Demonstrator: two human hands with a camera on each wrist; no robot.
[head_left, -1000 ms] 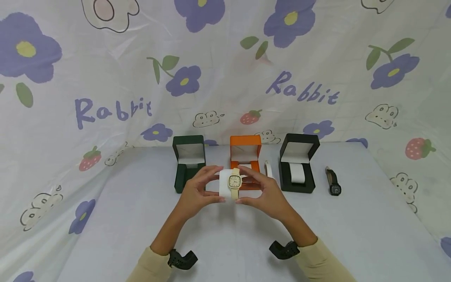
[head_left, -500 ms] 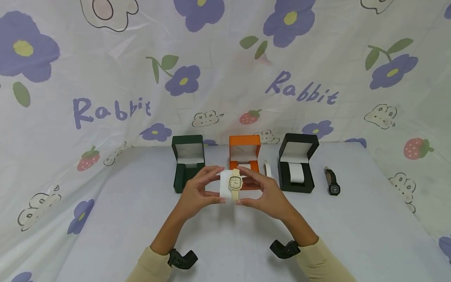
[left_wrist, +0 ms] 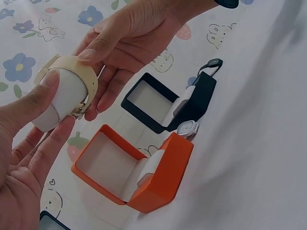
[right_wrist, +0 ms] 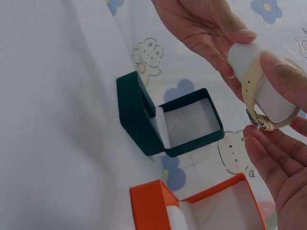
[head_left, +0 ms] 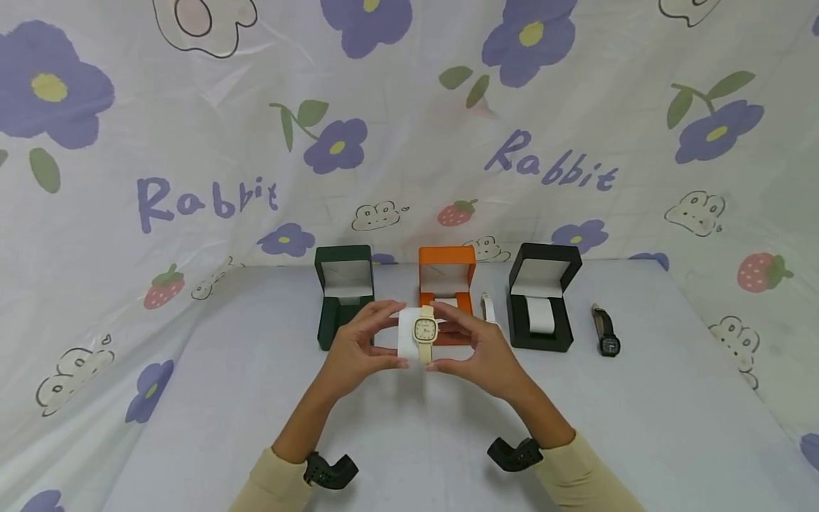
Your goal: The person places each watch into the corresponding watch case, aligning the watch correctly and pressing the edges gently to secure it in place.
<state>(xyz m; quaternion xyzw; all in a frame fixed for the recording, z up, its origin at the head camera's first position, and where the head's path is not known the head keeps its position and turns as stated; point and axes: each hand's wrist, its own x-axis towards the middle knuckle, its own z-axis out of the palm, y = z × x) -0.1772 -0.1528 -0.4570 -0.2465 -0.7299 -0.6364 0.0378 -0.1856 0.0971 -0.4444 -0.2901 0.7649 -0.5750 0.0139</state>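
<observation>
A cream watch [head_left: 425,329] with a squarish face is wrapped round a white watch cushion [head_left: 407,334], held up over the middle of the table. My left hand [head_left: 355,348] grips the cushion's left end between thumb and fingers. On the other side, my right hand [head_left: 480,348] pinches the watch strap, thumb below and fingers above in the head view. Both wrist views show the strap [right_wrist: 250,86] closed round the cushion, its buckle [right_wrist: 259,120] fastened at the back. Behind the hands stands an open orange watch box [head_left: 446,254], partly hidden by them, with a white cushion inside.
An open green watch box [head_left: 327,323] stands at the left, its cushion slot without a white cushion. An open black watch box [head_left: 559,334] with a white cushion [head_left: 540,315] stands right. A white watch [left_wrist: 187,128] lies between orange and black boxes; a black watch [head_left: 608,344] lies far right.
</observation>
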